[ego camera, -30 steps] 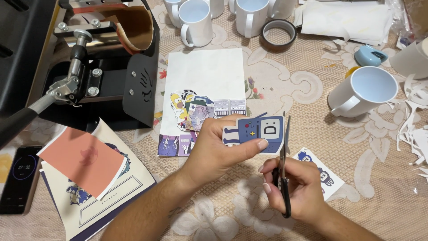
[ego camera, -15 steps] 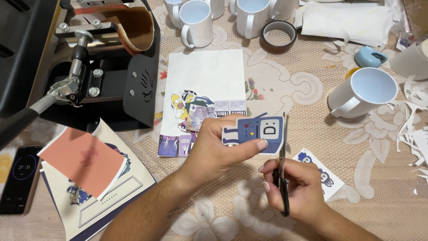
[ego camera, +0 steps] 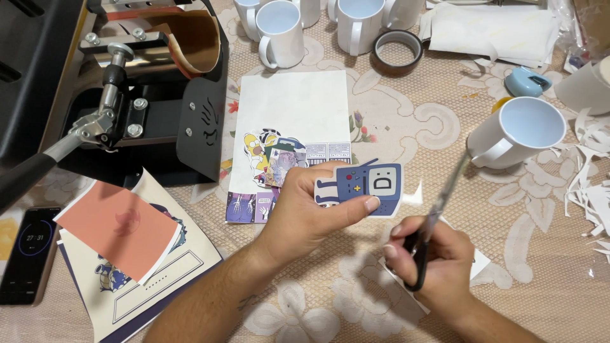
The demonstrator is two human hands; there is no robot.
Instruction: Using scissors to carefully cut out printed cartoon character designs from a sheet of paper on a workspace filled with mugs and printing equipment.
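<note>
Your left hand (ego camera: 311,213) pinches a blue, rectangular cartoon cut-out of printed paper (ego camera: 365,184) by its lower edge, holding it above the lace-patterned counter (ego camera: 406,127). Your right hand (ego camera: 435,260) is clenched around the dark handles of a pair of scissors (ego camera: 438,209), blades blurred and angled up just right of the cut-out. A white ceramic mug (ego camera: 518,130) stands near the blade tips.

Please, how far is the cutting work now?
Done: the blue cutout in the left hand looks trimmed nearly all round, and paper scraps lie at the table's right edge. In hand: the right hand holds scissors just beside the cutout. Left: more printed pictures sit uncut on the white sheet.
</note>
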